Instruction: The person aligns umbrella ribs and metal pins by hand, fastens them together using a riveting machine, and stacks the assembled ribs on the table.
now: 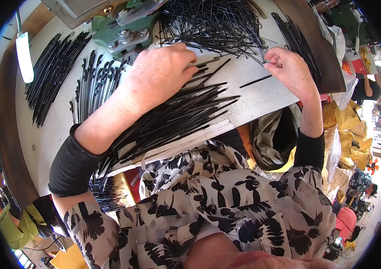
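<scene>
My left hand (165, 74) is closed with curled fingers beside a green metal machine part (100, 33); whatever it may hold is hidden behind the fingers. Below it, a broad pile of thin black rods (168, 123) lies along the table's near edge. My right hand (291, 74) pinches the end of a thin black rod (256, 59) at the right border of a tangled heap of bent black rods (213, 27). One loose black rod (255, 81) rests on the tabletop just left of that hand.
Two groups of rods, one bundle (56, 74) and one sparser row (96, 83), lie on the left of the pale table (42, 148). Another bundle (299, 49) lies at the right by the dark table edge (334, 76). Yellow sacks (345, 119) and a person (370, 89) are farther right.
</scene>
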Action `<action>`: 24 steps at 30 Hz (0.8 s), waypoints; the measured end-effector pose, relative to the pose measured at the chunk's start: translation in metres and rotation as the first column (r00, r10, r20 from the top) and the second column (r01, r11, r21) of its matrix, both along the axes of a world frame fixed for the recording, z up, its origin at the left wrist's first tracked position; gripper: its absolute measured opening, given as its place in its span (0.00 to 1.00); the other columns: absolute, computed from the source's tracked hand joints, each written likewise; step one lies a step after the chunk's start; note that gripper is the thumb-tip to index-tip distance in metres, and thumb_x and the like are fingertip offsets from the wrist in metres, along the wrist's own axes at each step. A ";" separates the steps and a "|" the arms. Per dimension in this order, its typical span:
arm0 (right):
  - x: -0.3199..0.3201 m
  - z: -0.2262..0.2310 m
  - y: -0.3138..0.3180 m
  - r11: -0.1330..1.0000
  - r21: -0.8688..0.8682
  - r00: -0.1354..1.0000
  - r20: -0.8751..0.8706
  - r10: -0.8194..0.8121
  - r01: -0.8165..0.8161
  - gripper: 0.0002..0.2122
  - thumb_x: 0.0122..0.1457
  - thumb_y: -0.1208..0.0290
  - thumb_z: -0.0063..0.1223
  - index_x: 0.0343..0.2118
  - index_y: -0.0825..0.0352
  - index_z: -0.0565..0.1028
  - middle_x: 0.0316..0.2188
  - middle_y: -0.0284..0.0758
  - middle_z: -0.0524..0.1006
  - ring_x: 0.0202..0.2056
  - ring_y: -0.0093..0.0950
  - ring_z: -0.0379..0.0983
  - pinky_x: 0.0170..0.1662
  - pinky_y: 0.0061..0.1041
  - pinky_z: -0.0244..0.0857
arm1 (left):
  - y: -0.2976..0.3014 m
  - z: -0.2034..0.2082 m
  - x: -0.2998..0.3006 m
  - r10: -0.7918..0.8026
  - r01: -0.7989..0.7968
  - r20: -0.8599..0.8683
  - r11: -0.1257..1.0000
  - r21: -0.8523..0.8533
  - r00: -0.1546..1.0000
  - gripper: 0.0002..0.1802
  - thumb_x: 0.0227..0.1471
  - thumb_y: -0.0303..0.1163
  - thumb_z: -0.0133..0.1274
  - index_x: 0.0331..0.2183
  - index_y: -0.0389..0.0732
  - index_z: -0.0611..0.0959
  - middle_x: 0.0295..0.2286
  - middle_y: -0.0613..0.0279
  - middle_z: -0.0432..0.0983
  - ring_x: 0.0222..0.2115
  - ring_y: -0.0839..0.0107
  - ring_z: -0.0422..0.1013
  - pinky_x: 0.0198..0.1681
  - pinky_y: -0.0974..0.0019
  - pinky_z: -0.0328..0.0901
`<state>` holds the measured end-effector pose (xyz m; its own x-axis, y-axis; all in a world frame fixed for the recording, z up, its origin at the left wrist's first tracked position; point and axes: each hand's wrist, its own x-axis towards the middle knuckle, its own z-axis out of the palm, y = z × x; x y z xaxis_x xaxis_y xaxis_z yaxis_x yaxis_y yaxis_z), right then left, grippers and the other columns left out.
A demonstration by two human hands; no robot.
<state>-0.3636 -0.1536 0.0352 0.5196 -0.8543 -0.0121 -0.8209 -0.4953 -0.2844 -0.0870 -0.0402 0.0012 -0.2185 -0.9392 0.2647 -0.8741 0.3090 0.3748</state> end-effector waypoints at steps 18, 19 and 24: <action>0.054 -0.029 -0.002 0.911 -0.248 0.939 0.012 0.344 -0.331 0.05 0.52 0.73 0.49 0.32 0.63 0.72 0.30 0.34 0.74 0.31 0.40 0.71 0.33 0.37 0.65 | 0.002 0.001 -0.004 0.004 0.009 -0.081 0.987 0.159 0.997 0.08 0.45 0.32 0.52 0.27 0.39 0.79 0.25 0.57 0.75 0.27 0.59 0.73 0.30 0.61 0.66; 0.057 -0.032 -0.004 0.880 -0.326 0.931 -0.004 0.366 -0.347 0.05 0.52 0.73 0.50 0.32 0.63 0.72 0.31 0.33 0.73 0.31 0.40 0.71 0.33 0.36 0.65 | 0.002 0.004 -0.006 0.004 0.003 -0.036 0.982 0.191 0.999 0.08 0.45 0.32 0.51 0.27 0.39 0.79 0.25 0.57 0.75 0.27 0.59 0.73 0.30 0.61 0.66; 0.070 -0.032 -0.007 0.906 -0.307 0.949 0.025 0.314 -0.292 0.03 0.52 0.73 0.50 0.30 0.63 0.72 0.32 0.32 0.73 0.31 0.39 0.71 0.32 0.35 0.65 | 0.005 0.002 -0.003 -0.008 0.017 -0.039 0.967 0.255 0.999 0.07 0.46 0.32 0.50 0.28 0.39 0.78 0.24 0.57 0.75 0.26 0.59 0.73 0.30 0.61 0.67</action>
<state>-0.2939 -0.1610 0.0027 0.7438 -0.6142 0.2637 -0.6006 -0.7872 -0.1396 -0.0897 -0.0352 0.0035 -0.2250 -0.9740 0.0247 -0.8547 0.2095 0.4749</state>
